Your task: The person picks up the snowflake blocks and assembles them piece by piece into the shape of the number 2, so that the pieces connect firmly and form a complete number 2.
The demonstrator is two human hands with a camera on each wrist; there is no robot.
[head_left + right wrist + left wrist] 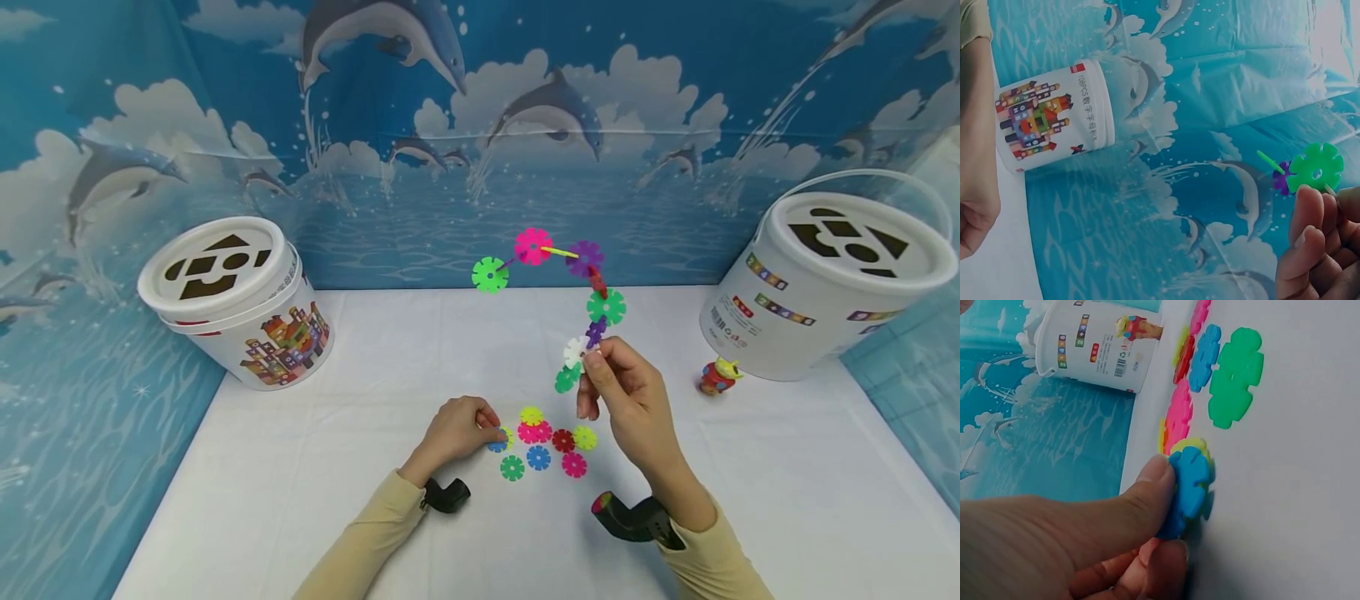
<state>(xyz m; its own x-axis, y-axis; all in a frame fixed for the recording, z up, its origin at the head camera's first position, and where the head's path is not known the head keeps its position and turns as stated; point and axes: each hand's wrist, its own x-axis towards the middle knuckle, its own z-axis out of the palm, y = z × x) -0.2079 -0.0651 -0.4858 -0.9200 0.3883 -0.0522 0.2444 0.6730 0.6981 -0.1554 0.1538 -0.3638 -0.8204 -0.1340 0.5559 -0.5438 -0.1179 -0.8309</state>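
My left hand (pixel 459 429) pinches a blue snowflake disc (pixel 1190 484) between thumb and fingers, low over the table. Just behind that disc shows a yellow disc (pixel 1200 446); whether it is held too, I cannot tell. Raised on the right, my right hand (pixel 633 400) grips an arching chain of interlocked discs by its white disc (pixel 574 351). A green disc (pixel 567 379) hangs at the near end; a bright green disc (pixel 490 275) ends the far side. Pink and purple discs come between. In the right wrist view a green disc (pixel 1317 167) shows above the fingertips.
Loose discs lie between the hands, among them a dark green disc (pixel 512 467), a blue disc (pixel 538 457) and a red disc (pixel 563 441). White lidded buckets stand at left (pixel 247 333) and right (pixel 780 308). A small toy figure (pixel 718 377) stands by the right bucket.
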